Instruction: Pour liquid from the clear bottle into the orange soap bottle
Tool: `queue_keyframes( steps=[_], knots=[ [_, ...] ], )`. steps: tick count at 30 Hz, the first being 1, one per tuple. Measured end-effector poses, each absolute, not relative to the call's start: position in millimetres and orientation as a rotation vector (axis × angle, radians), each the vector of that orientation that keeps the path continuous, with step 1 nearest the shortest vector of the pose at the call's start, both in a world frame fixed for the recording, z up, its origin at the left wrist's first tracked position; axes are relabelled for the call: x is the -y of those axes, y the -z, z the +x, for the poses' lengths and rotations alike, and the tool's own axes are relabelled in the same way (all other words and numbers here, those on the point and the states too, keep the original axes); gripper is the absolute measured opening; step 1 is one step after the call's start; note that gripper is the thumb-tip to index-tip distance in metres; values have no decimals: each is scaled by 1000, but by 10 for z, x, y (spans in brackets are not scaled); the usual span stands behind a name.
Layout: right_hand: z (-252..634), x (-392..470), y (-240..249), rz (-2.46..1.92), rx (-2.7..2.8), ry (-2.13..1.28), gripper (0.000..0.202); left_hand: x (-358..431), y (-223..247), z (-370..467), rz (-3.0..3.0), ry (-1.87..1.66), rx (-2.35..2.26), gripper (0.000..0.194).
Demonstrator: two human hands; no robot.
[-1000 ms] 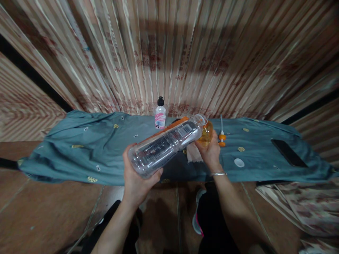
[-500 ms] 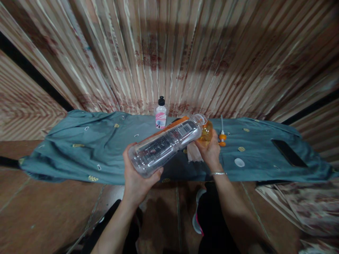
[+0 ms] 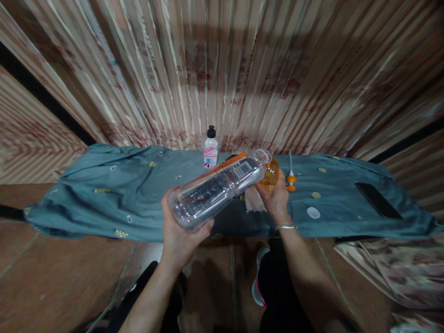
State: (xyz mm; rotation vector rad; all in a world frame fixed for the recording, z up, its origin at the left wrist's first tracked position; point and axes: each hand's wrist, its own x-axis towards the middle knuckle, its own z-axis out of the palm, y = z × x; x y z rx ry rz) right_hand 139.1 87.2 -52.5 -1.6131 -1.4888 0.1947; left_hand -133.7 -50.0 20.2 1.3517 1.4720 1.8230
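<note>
My left hand (image 3: pixel 182 231) is closed around the base of a large clear plastic bottle (image 3: pixel 215 189) with an orange label. The bottle lies tilted, its uncapped mouth lower in the picture's depth and pointing right. That mouth meets the top of a smaller amber bottle (image 3: pixel 270 175), which my right hand (image 3: pixel 275 199) grips from the right and below. Whether liquid passes between the two cannot be made out. Right of that hand an orange pump head (image 3: pixel 291 180) with a pale tube lies on the cloth. A small white cap (image 3: pixel 313 212) rests nearer to me.
A teal patterned cloth (image 3: pixel 138 185) covers the narrow table. At the back stands a clear bottle with a pink label and black cap (image 3: pixel 210 150). A whitish rag (image 3: pixel 255 200) lies under my right hand, a black phone (image 3: pixel 377 200) at the right. Striped curtains (image 3: pixel 222 69) hang behind.
Both bottles and both hands hold nearly the same position. Only a very slight shift of the whole view shows.
</note>
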Motion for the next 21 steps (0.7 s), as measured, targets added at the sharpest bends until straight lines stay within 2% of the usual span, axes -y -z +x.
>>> queue_keyframes(
  steps=[21],
  knots=[
    [1411, -892, 583, -1586, 1493, -164, 96, 500, -197, -1338, 1350, -1836, -1422, 90]
  ],
)
